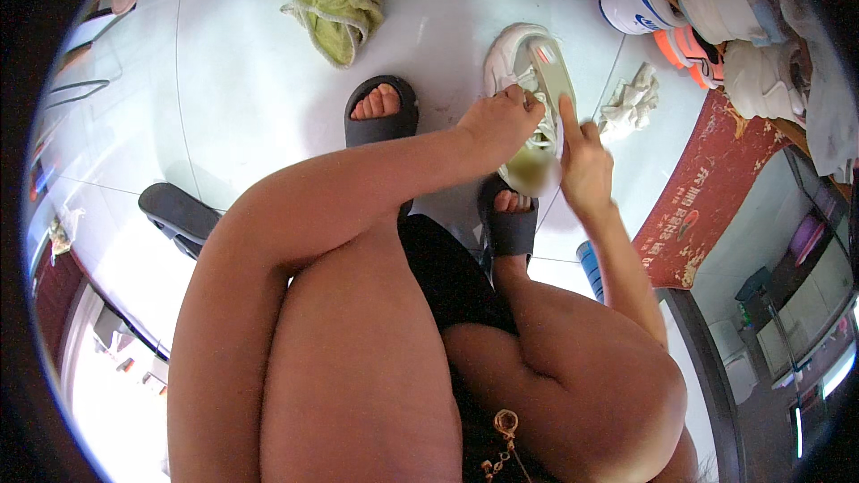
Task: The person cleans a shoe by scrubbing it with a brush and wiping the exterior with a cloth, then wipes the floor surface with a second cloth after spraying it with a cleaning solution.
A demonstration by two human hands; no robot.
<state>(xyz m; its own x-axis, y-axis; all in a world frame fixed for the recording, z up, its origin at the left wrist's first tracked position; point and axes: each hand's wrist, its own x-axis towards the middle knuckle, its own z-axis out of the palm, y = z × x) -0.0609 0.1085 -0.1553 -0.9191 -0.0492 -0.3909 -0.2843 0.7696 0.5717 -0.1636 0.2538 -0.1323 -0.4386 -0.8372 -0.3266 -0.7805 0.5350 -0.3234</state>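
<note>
My left hand [507, 122] pinches the white laces at the middle of a white lace-up shoe [504, 57]. The shoe's heel end points back at me, above my right foot's black slide sandal [511, 228]. My right hand [585, 154] is at the shoe's right side, index finger stretched along a beige, flat, long piece [553, 70], which looks like a sole or a brush back. Whether that piece is joined to the shoe, I cannot tell. The right thumb is hidden. The shoe's opening shows a yellowish insole, partly blurred.
A green cloth [342, 7] lies ahead on the tiled floor. Crumpled white tissue [631, 102] is right of the shoe. Several shoes [721, 3] line a rack at the upper right, beside a worn red mat [704, 194]. A loose black slide [178, 211] lies at the left.
</note>
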